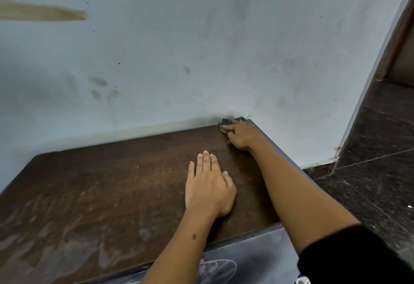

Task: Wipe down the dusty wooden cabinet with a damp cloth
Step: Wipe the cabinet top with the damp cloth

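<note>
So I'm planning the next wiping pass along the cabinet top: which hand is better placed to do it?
The right hand: it already presses the crumpled grey cloth onto the far right corner of the dusty brown wooden cabinet top. The left hand lies flat, holding nothing.

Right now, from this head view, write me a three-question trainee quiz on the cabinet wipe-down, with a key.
1. True or false: the cloth lies at the far right corner of the cabinet top, next to the wall.
2. Which hand rests flat on the wood and holds nothing?
A. the left hand
B. the right hand
C. neither
3. Fill in: pale dusty streaks show most plainly on the near ____ part of the top.

Key: 1 true; 2 A; 3 left.
</note>
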Demonstrator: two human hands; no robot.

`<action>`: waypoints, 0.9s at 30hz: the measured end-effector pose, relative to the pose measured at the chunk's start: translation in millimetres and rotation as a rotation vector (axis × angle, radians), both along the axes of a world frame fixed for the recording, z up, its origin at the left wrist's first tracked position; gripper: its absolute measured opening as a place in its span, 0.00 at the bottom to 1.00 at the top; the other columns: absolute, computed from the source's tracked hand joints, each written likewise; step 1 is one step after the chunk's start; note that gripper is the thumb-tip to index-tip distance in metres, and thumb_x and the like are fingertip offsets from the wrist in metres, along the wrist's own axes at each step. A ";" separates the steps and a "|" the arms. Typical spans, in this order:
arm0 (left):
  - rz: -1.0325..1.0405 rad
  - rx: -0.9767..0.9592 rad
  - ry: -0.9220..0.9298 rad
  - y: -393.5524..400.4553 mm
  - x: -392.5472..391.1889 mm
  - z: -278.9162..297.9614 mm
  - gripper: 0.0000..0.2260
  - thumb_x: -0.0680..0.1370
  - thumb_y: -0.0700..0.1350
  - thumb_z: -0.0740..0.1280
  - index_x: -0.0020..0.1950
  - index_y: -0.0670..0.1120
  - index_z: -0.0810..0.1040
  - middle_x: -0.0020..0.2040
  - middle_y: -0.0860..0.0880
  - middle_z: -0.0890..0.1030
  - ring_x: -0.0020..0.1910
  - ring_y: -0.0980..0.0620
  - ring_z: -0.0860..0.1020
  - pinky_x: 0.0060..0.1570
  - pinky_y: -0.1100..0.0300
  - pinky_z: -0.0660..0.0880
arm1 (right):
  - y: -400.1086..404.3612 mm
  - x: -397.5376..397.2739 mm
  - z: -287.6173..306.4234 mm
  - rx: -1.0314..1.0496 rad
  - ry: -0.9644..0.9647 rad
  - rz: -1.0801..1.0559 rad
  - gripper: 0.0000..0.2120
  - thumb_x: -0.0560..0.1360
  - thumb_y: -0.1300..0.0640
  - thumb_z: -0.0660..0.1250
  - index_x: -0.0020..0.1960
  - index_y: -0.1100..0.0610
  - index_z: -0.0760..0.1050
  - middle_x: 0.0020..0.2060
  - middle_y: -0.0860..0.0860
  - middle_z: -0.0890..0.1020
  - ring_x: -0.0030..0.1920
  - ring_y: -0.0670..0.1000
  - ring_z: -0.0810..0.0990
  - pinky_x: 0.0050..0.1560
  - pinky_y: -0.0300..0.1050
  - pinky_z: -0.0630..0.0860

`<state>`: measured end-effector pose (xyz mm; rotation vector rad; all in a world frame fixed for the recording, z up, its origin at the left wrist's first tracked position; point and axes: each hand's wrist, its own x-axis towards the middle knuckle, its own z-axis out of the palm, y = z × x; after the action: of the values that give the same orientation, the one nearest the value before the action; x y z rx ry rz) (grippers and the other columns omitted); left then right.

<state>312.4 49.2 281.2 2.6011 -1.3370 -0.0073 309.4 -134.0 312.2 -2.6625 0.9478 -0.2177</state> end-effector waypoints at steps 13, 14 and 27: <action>-0.068 0.136 -0.032 4.5 1.7 8.0 0.32 0.80 0.54 0.52 0.77 0.42 0.40 0.78 0.43 0.42 0.76 0.47 0.40 0.74 0.49 0.38 | 59.7 68.2 0.2 -0.096 0.016 0.238 0.22 0.80 0.55 0.52 0.73 0.45 0.64 0.75 0.50 0.61 0.74 0.53 0.60 0.71 0.51 0.58; -0.044 0.080 -0.003 4.1 0.7 7.5 0.30 0.81 0.54 0.49 0.77 0.42 0.42 0.78 0.44 0.43 0.76 0.48 0.40 0.74 0.51 0.38 | 53.5 63.9 1.0 -0.082 0.025 0.240 0.22 0.80 0.54 0.51 0.73 0.44 0.64 0.75 0.49 0.60 0.74 0.53 0.60 0.71 0.51 0.59; 0.000 0.035 0.013 -0.7 -1.8 2.7 0.27 0.81 0.52 0.42 0.77 0.43 0.43 0.78 0.45 0.43 0.77 0.49 0.41 0.74 0.51 0.39 | -21.5 5.2 -3.3 -0.144 0.035 -0.181 0.21 0.80 0.55 0.52 0.72 0.49 0.65 0.73 0.52 0.63 0.73 0.55 0.61 0.70 0.52 0.60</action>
<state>310.6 48.5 284.0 2.6254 -1.3438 -0.0481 314.6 -155.5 308.9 -2.7164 1.2299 -0.2907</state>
